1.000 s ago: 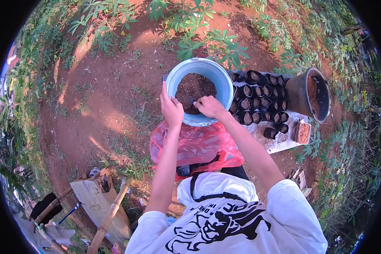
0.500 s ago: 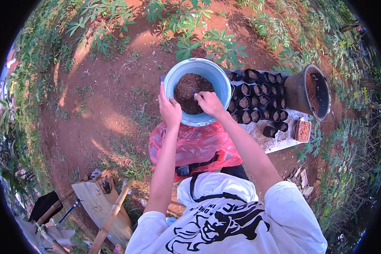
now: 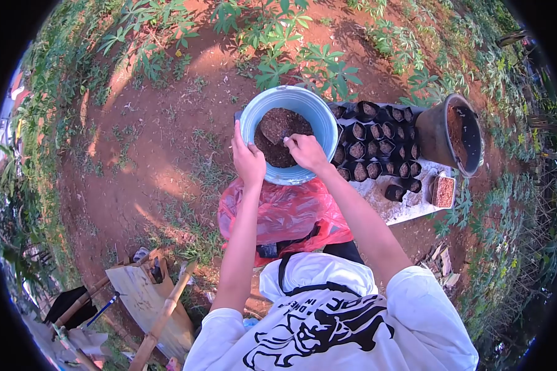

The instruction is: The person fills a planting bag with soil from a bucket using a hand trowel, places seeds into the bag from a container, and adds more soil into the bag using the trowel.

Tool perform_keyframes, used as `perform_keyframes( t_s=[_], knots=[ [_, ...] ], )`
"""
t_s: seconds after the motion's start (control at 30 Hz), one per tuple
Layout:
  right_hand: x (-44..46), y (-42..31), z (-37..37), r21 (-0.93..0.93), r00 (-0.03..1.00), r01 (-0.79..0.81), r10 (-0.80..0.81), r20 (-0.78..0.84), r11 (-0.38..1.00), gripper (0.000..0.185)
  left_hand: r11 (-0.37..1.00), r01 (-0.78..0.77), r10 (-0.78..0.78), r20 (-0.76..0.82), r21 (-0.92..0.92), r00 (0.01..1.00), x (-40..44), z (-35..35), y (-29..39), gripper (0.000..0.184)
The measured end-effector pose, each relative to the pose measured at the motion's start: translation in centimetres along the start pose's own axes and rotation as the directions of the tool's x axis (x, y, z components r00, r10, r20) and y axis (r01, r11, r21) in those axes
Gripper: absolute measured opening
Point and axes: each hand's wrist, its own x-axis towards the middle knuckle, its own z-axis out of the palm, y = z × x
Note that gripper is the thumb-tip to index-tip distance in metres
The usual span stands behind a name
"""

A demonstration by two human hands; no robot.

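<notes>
A blue bucket [image 3: 325, 117] holds dark, crumbly soil [image 3: 284, 158]. My left hand [image 3: 248, 162] grips its near left rim, fingers along the outside and thumb at the edge. Inside the bucket, my right hand [image 3: 306, 149] is closed around the handle of a small trowel [image 3: 272, 131]. Its blade lies among the soil and carries some of it; the blade's edges are hard to make out. A crumpled pink plastic bag [image 3: 278, 210] spreads just below the bucket, over my lap.
Right of the bucket, several black polybags [image 3: 372, 148] of soil stand in rows on a white board [image 3: 408, 210]. Beside them are a tilted dark bucket [image 3: 436, 133] and a small tub [image 3: 442, 191] of brown grains. Bamboo poles [image 3: 164, 312] lie lower left.
The trowel blade has come into view on the left of the soil, loaded with some of it. My right hand has barely shifted; my left hand stays on the rim.
</notes>
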Motion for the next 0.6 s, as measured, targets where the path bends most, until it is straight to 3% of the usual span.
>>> perform_keyframes(
  t_s=[0.6],
  knots=[
    [-0.36,-0.1,-0.12,-0.003,0.999,-0.001,0.001,-0.037,1.0,0.04,1.0,-0.014,0.014,0.004,-0.018,1.0,-0.04,0.04,0.15,0.074]
  ],
)
